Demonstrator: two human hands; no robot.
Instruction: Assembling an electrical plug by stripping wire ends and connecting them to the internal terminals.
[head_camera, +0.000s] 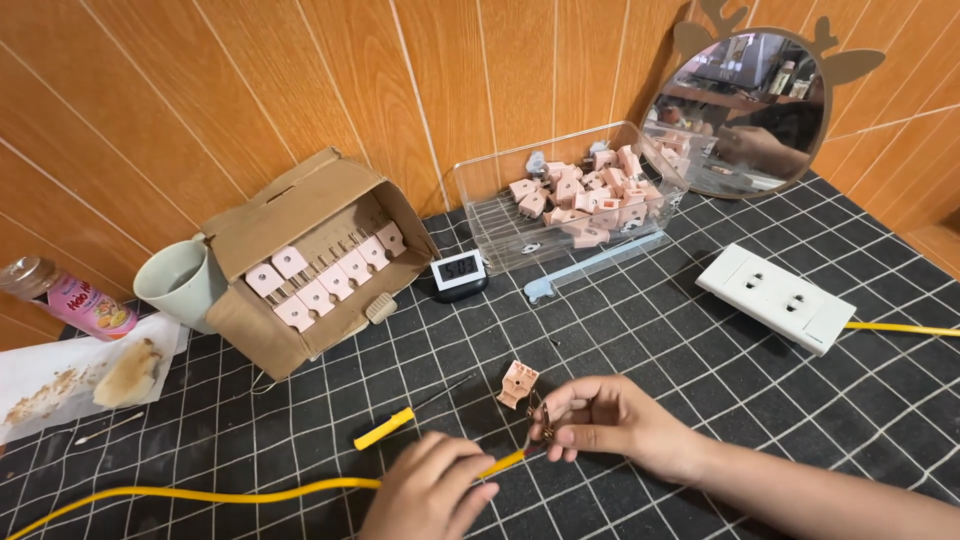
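Observation:
My left hand (428, 495) grips a yellow cable (230, 494) that runs off to the lower left across the black gridded mat. My right hand (610, 415) pinches the bare copper wire ends (546, 428) at the cable's tip between thumb and fingers. A small pink plug part (518, 384) lies on the mat just above my right hand. A yellow-handled screwdriver (400, 420) lies on the mat above my left hand.
An open cardboard box (300, 262) holds rows of pink plug parts. A clear plastic bin (560, 205) holds several more. A small digital timer (460, 272), a white socket strip (778, 296), a green cup (180, 280), a bottle (70, 295) and a round mirror (745, 110) stand around.

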